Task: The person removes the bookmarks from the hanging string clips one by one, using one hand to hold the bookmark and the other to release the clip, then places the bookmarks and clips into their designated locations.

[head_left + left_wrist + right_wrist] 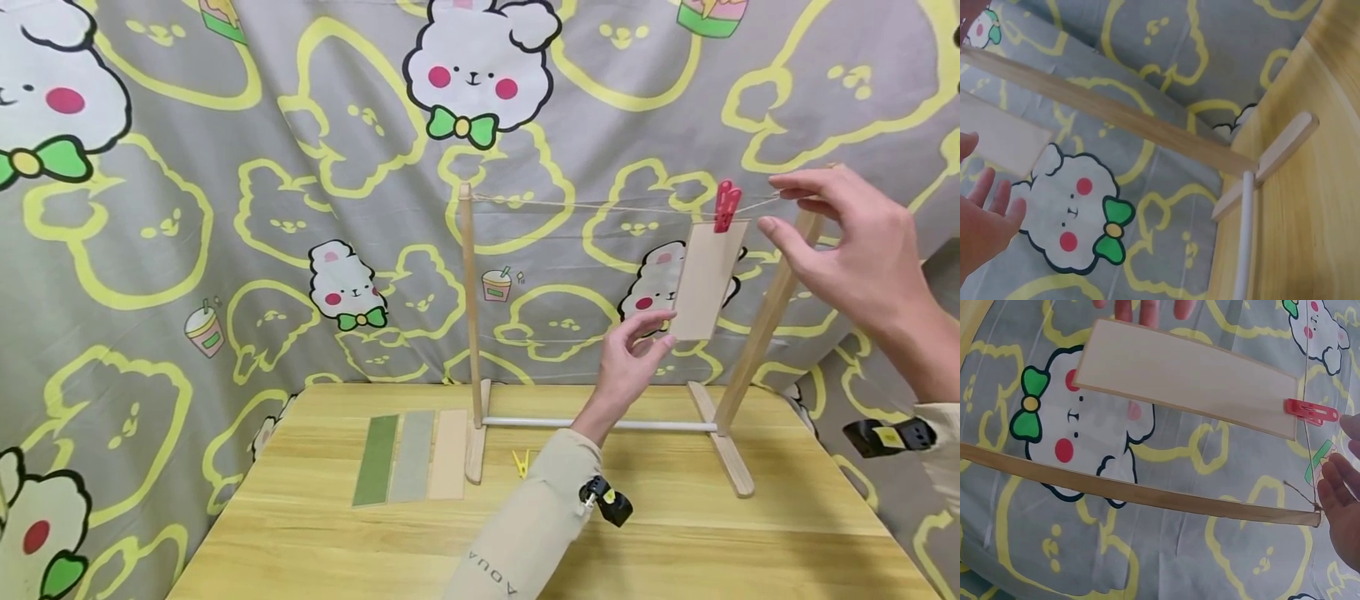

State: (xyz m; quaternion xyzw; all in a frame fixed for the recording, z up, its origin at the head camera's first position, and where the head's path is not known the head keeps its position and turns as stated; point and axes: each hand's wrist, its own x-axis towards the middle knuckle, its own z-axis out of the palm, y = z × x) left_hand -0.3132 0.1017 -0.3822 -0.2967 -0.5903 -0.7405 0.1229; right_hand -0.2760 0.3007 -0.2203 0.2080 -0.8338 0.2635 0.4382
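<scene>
A blank beige card (701, 287) hangs from a thin string (592, 204), held at its top edge by a red clothespin (725, 207). My left hand (626, 362) is beside the card's lower left edge, fingers relaxed and thumb apart from them. In the left wrist view, those fingers (999, 199) lie close to the card's lower end. My right hand (870, 229) is raised to the right of the clothespin, near the top of the right post, with a gap between thumb and fingers. In the right wrist view, the clothespin (1311, 411) is just beyond the thumb.
The string runs between two posts of a wooden stand (470, 308), joined low down by a white rod (600, 425). Left of it on the table (337, 550) lie green (377, 458), grey (412, 457) and beige (447, 454) cards. A yellow clothespin (521, 463) lies near the left foot.
</scene>
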